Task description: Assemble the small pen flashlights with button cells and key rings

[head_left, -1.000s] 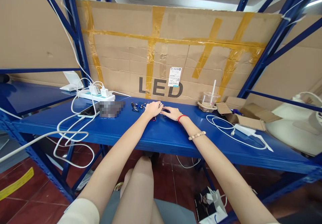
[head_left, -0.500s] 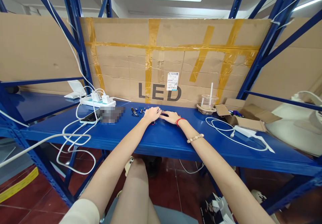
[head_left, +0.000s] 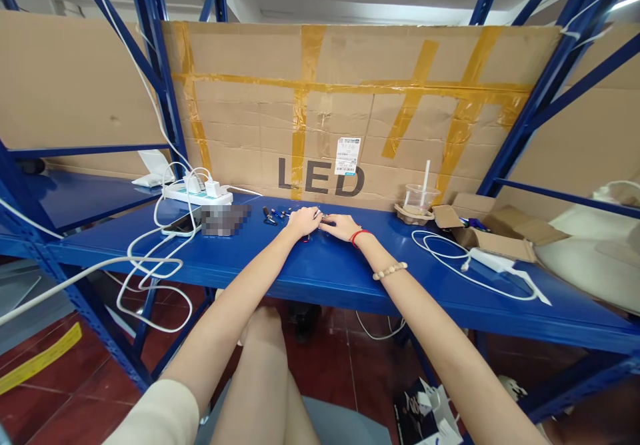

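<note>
Both hands meet at the middle of the blue shelf [head_left: 345, 272], their fingertips nearly touching. My left hand [head_left: 303, 223] is closed, fingers bent over something small that I cannot make out. My right hand [head_left: 342, 227], with a red string and a beaded bracelet on its arm, is closed towards the same spot; its fingertips hide what they grip. A small red item [head_left: 306, 238] shows just below my left hand. Left of that hand lie a small black item [head_left: 269, 216] and several tiny blue pieces [head_left: 278, 214], too small to name.
A white power strip [head_left: 195, 194] with chargers and looped white cables stands left, a phone [head_left: 181, 224] before it. At right are a plastic cup [head_left: 419, 197] in a carton holder, an open cardboard box [head_left: 495, 240] and a white cable [head_left: 440, 252]. Taped cardboard [head_left: 240, 118] walls the back.
The view has shifted slightly. Both hands stay together at the same place on the shelf, with only slight finger movement; nothing is visibly picked up or put down.
</note>
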Demonstrator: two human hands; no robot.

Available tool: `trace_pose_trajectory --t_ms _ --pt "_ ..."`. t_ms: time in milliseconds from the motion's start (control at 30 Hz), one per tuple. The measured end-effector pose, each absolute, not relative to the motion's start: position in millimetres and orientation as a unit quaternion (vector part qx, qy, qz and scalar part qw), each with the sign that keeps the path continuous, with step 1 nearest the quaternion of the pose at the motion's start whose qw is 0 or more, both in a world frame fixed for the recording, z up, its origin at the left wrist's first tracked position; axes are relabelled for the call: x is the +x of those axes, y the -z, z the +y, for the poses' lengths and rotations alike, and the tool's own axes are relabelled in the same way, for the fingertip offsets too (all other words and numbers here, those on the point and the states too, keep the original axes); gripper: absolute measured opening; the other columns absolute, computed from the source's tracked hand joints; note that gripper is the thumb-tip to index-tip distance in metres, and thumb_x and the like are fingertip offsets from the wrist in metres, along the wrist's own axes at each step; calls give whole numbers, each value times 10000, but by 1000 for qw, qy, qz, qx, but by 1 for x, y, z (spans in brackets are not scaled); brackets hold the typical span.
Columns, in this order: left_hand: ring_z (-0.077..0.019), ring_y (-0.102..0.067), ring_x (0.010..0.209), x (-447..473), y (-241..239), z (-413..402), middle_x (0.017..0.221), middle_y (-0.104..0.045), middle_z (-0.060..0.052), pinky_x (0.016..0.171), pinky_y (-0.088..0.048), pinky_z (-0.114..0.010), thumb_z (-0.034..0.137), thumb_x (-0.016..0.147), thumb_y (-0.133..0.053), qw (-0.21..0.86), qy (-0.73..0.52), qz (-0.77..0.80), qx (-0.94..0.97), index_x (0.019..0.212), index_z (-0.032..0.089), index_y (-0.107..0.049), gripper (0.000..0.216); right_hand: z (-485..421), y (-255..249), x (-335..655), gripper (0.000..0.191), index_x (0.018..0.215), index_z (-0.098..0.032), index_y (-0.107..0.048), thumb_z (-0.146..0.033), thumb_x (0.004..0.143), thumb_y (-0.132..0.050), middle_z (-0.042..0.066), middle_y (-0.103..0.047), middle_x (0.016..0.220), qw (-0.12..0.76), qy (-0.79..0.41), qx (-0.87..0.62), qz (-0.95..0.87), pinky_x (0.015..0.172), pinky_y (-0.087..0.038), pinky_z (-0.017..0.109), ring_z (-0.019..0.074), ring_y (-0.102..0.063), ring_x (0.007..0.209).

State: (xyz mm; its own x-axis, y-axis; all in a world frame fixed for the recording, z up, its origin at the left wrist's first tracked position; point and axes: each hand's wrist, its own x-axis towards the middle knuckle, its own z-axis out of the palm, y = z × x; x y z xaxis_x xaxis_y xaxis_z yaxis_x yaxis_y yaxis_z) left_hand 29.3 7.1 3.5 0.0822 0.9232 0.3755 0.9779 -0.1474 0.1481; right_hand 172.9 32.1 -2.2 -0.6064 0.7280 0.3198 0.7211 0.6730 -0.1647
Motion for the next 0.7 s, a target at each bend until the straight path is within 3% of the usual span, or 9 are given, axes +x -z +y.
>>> trace_pose_trajectory --t_ms 700 --pt "-232 -548 923 28 -3 7 967 -611 -59 756 -419 -330 407 845 -283 58 157 -612 -773 911 205 -554 344 44 7 175 254 936 -264 -636 -335 787 -443 7 -623 1004 163 35 -422 -891 760 -401 302 204 -549 916"
